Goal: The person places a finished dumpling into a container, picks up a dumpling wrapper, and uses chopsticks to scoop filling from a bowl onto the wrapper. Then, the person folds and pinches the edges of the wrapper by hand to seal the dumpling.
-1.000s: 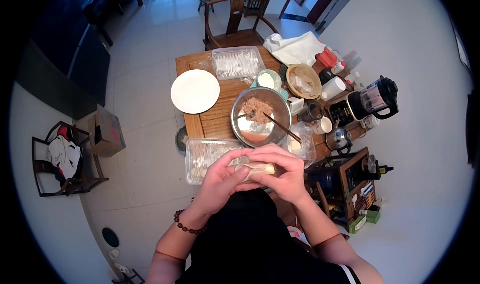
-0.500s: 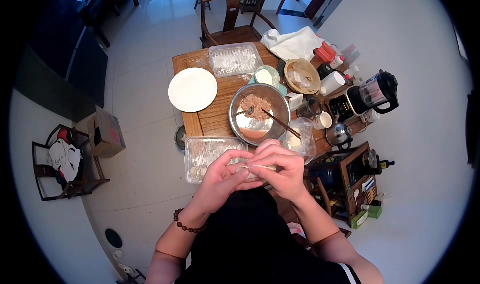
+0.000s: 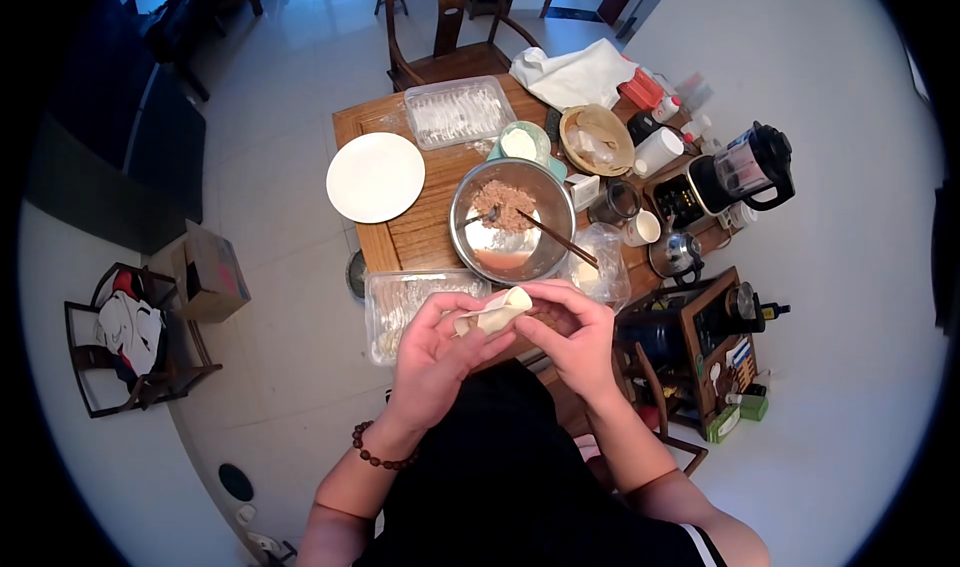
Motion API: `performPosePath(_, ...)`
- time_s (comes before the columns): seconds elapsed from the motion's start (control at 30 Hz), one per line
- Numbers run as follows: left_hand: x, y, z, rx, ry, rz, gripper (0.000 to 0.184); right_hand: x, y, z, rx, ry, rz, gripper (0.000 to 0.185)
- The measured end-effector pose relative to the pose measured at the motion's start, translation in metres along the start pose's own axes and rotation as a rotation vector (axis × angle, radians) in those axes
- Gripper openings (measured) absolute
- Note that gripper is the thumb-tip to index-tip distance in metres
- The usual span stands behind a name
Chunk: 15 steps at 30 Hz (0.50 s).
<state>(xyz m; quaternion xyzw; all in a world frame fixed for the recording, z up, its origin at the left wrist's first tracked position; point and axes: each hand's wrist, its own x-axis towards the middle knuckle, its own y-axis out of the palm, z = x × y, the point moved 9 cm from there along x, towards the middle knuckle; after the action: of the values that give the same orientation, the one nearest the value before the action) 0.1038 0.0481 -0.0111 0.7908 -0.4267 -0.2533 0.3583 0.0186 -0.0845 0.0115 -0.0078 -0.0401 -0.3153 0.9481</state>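
Observation:
Between my hands, just in front of the metal bowl, is a folded dumpling wrapper, pale and rolled over at its upper right end. My left hand holds its left part between thumb and fingers. At the right end, my right hand has its fingers curled behind the wrapper and its thumb against the edge. Whether filling lies inside cannot be seen. The steel bowl beyond contains pink minced meat, a spoon and a pair of chopsticks.
A white plate is at the table's left. One floured plastic tray lies at the far side, another beside my left hand. Rightward stand a woven basket, a paper cup, a plastic bag and a blender.
My hands have parted slightly and turned, so the folded wrapper, mostly covered by fingers before, now shows with its rolled end upward. The view has shifted a little.

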Motion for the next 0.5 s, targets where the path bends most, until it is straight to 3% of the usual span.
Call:
performPosePath(0.23, 0.002, 0.002, -0.001, 0.235, 0.127, -0.054, 0.031, -0.004, 0.001, 0.009, -0.116, -0.088, -0.083, 0.034)
performPosePath(0.5, 0.003, 0.003, -0.004, 0.29, 0.208, -0.077, 0.025, -0.006, 0.001, 0.015, -0.15, -0.113, -0.118, 0.027)
